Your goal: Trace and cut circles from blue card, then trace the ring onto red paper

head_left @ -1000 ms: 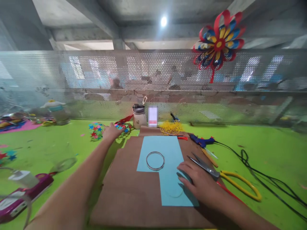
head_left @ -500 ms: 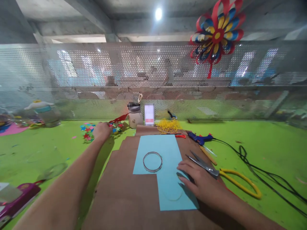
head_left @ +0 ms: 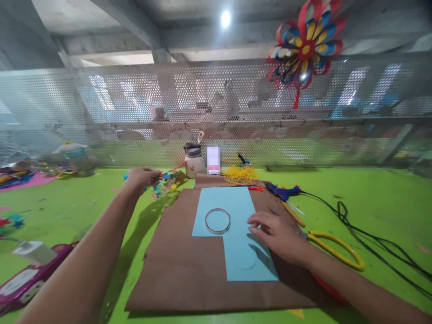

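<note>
My left hand [head_left: 141,177] reaches far forward over the green table and is closed on a bunch of coloured paper stars [head_left: 164,182], lifted just above the surface. My right hand [head_left: 276,235] rests with fingers spread on the right edge of a light blue paper sheet [head_left: 232,234]. That sheet lies on brown cardboard [head_left: 189,270]. A thin metal ring [head_left: 218,221] sits on the blue sheet, left of my right hand. Yellow-handled scissors [head_left: 332,249] lie just right of my right hand, their blades partly hidden by it.
A blue glue gun [head_left: 282,191] with a black cable [head_left: 364,234], a wooden stick, a yellow wire tangle [head_left: 240,174] and a small jar [head_left: 193,159] stand behind the cardboard. A perforated metal screen closes the back. A pink device [head_left: 23,281] lies at the left.
My left hand closed on the paper stars and lifted them off the table. My right hand slid slightly up the blue sheet.
</note>
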The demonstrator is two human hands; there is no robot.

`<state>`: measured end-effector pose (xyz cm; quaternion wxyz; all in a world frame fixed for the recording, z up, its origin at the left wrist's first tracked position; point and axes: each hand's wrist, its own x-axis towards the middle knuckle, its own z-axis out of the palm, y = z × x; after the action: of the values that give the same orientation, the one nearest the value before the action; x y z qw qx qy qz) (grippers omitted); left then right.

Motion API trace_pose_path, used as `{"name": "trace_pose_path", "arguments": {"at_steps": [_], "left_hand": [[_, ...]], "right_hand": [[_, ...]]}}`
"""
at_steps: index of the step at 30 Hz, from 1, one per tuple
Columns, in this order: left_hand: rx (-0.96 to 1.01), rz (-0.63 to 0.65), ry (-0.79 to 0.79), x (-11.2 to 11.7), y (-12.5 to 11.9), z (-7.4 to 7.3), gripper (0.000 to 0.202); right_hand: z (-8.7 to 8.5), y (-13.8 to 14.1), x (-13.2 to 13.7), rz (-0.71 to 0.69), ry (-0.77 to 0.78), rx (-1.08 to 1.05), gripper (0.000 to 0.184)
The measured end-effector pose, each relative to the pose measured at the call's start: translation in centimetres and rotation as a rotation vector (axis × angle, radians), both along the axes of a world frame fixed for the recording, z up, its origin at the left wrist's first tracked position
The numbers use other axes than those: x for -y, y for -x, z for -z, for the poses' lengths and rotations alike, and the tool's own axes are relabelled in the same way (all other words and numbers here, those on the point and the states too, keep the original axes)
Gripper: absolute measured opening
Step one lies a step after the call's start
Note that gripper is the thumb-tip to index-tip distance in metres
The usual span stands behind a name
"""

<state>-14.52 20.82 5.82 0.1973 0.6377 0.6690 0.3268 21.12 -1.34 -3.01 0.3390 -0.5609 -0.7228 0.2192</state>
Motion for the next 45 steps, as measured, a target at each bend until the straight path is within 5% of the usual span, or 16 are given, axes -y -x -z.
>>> {"name": "trace_pose_path", "arguments": {"at_steps": [5, 9, 14, 20, 22, 26, 28, 32, 35, 45], "left_hand": [[0.363, 0.167, 0.042, 3.5, -4.2, -2.4, 0.026], [0.558, 0.318, 0.039, 6.8, -8.4, -2.8, 0.013], [0.647, 0.473, 0.052, 10.7, -12.1, -1.7, 0.029], [0.613, 0.524, -0.007, 12.8, -13.7, -1.6, 0.035], [0.553, 0.49, -0.099, 13.4, -13.7, -1.9, 0.034], [0.359, 0.284, -0.54, 16.3, -13.5, -1.6, 0.022], [0.305, 0.367, -0.597, 18.5, -13.9, 0.0, 0.019], [0.461, 0.804, -0.019, 21.5, -16.6, 5.0, 0.023], [0.991, 0.674, 0.404, 20.9, -19.1, 7.3, 0.038], [1.437, 0.725, 0.446, 18.4, -21.4, 4.3, 0.04]], "right_hand": [[-2.1, 1.8, -2.3, 0.014, 0.072, -0.435, 0.025], [-3.2, 3.8, -3.3, -0.017, 0.187, -0.867, 0.04], [-3.5, 5.3, -3.5, 0.06, 0.158, -1.026, 0.042], [-3.2, 5.1, -2.8, 0.137, 0.092, -1.128, 0.042], [-3.2, 4.6, -2.5, 0.157, 0.096, -1.156, 0.041], [-3.5, 3.2, -2.3, 0.176, 0.133, -1.206, 0.033], [-3.7, 2.6, -2.6, 0.189, 0.15, -1.236, 0.031], [-4.0, 1.8, -2.9, 0.213, 0.152, -1.284, 0.026], [-4.3, 1.9, -2.6, 0.202, 0.146, -1.301, 0.022], [-5.8, 3.2, -0.8, 0.105, 0.159, -1.353, 0.017]]}}
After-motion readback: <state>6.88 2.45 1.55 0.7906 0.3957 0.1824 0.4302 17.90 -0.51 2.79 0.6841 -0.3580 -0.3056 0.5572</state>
